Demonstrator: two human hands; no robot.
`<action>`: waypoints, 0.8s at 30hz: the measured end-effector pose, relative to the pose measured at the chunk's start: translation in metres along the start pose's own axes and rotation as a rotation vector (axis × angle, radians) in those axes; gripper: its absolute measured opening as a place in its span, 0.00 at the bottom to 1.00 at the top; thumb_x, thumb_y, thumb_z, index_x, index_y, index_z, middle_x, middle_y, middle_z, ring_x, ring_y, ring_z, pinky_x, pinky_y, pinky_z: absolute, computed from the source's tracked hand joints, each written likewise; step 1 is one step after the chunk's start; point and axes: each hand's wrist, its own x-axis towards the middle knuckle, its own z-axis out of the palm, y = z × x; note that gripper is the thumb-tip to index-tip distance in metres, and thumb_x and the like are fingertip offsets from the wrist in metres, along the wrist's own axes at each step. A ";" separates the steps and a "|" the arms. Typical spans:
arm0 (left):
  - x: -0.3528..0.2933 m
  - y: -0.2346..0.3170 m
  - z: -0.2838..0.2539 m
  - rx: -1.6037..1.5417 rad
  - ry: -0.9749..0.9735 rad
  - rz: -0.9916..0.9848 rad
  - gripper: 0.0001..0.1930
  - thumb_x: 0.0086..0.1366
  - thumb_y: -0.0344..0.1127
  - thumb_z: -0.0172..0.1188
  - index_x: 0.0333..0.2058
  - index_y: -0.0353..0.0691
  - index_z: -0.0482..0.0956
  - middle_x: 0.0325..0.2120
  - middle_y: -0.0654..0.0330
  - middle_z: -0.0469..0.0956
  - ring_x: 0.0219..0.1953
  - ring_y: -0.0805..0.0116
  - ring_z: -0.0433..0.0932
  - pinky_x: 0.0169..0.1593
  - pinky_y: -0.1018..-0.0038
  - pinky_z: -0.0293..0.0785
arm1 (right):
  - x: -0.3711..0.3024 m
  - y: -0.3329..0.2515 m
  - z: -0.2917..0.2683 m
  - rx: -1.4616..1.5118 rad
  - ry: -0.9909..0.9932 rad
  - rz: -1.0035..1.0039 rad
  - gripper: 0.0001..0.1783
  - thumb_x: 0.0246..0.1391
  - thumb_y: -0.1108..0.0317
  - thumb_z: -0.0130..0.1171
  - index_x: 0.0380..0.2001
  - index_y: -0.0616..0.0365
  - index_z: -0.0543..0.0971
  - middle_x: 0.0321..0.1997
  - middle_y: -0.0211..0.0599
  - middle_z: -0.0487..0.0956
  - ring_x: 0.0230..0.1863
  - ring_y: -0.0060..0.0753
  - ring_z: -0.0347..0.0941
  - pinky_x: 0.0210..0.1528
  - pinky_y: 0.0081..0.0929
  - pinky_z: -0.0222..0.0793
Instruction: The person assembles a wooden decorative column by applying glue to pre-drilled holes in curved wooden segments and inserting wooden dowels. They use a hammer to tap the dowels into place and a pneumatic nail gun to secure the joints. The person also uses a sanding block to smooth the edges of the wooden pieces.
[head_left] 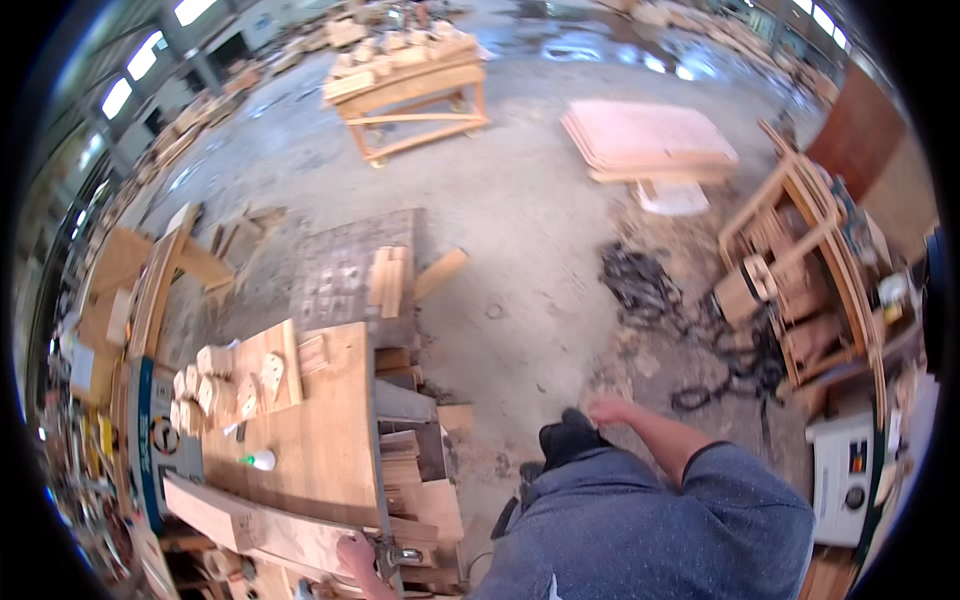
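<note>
My left hand [355, 553] is low in the view, its fingers curled at the right end of a long wooden board [290, 530]. The board lies along the near edge of a wooden workbench [330, 430]. A metal clamp [402, 555] sits just right of that hand. My right hand [606, 408] hangs out in front of my body, over the floor and apart from any object. Its fingers look loosely closed, small and slightly blurred, with nothing visible in them. On the bench are a glue bottle [262, 460] with a green tip and several shaped wooden blocks [208, 392].
Stacked wood pieces [400, 460] fill the space beside the bench. Black straps or hoses [640, 280] lie on the floor at right, near a wooden rack [800, 220]. A pink-topped panel stack [650, 140] and a block-laden wooden table [410, 80] stand farther away.
</note>
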 end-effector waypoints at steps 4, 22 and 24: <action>0.026 -0.018 -0.049 0.039 0.211 0.013 0.19 0.65 0.46 0.60 0.30 0.32 0.86 0.32 0.40 0.85 0.40 0.38 0.84 0.48 0.47 0.76 | 0.047 -0.027 0.025 -0.297 -0.158 -0.272 0.13 0.43 0.62 0.61 0.28 0.57 0.87 0.33 0.46 0.87 0.34 0.49 0.84 0.37 0.45 0.80; -0.111 -0.017 -0.042 -0.398 0.725 -0.345 0.22 0.59 0.30 0.69 0.53 0.36 0.77 0.53 0.47 0.75 0.56 0.44 0.74 0.60 0.54 0.71 | 0.196 -0.437 -0.017 -0.200 -0.359 -0.646 0.19 0.61 0.66 0.59 0.52 0.65 0.82 0.32 0.35 0.85 0.32 0.23 0.80 0.36 0.24 0.76; -0.133 -0.025 -0.023 -0.451 0.718 -0.534 0.22 0.61 0.31 0.70 0.54 0.37 0.77 0.53 0.47 0.76 0.57 0.44 0.74 0.61 0.56 0.71 | 0.198 -0.494 -0.003 -0.294 -0.346 -0.892 0.19 0.61 0.66 0.59 0.51 0.66 0.82 0.33 0.37 0.85 0.33 0.24 0.81 0.39 0.25 0.77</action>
